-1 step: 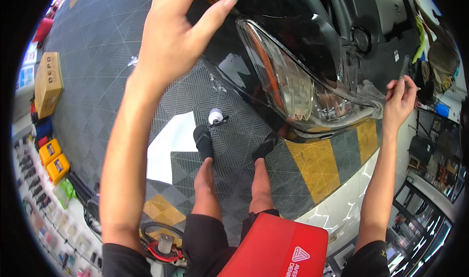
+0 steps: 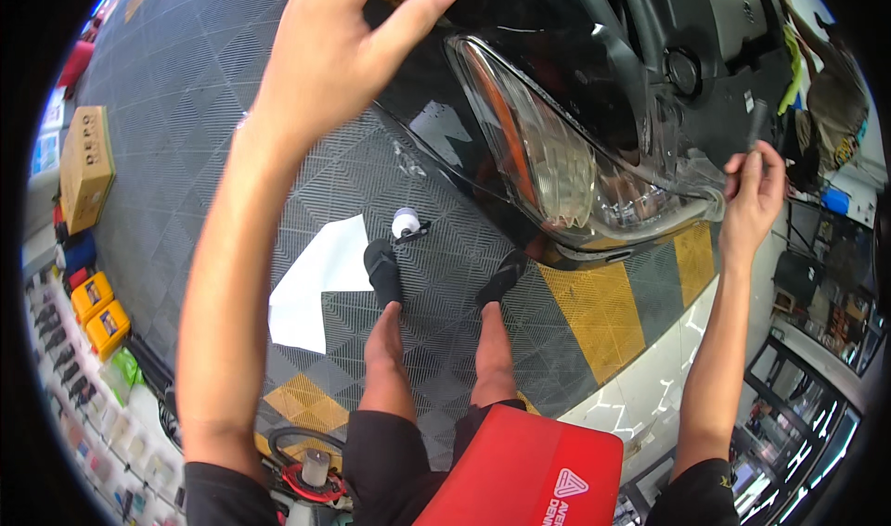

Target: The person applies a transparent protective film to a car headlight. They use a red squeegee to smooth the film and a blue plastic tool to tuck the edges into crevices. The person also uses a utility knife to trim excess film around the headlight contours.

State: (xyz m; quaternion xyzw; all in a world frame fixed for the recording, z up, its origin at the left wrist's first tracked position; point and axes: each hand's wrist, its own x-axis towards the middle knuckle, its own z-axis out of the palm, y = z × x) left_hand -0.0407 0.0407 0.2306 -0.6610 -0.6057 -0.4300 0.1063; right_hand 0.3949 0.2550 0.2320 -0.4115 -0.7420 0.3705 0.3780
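Observation:
My left hand (image 2: 334,53) is raised over the black car front (image 2: 418,136), thumb spread, its fingertips cut off by the top edge. It looks open and holds nothing I can see. Beyond the far end of the headlight (image 2: 557,169), my right hand (image 2: 754,197) pinches a slim grey stick-like tool (image 2: 758,122), which points upward. Its exact kind is too blurred to tell. Wrinkled clear film (image 2: 701,178) lies around the headlight's right corner, close beside my right fingers. The headlight has an orange strip along its left side.
White sheets (image 2: 320,285) lie on the grey tiled floor by my left foot, near a white-capped bottle (image 2: 406,222). A cardboard box (image 2: 88,169) and yellow cases (image 2: 100,314) line the left. A red apron or pouch (image 2: 529,470) hangs at my waist.
My right hand has shifted slightly left and down with the tool, which is now more blurred. The left hand has moved a little down, its thumb slightly right.

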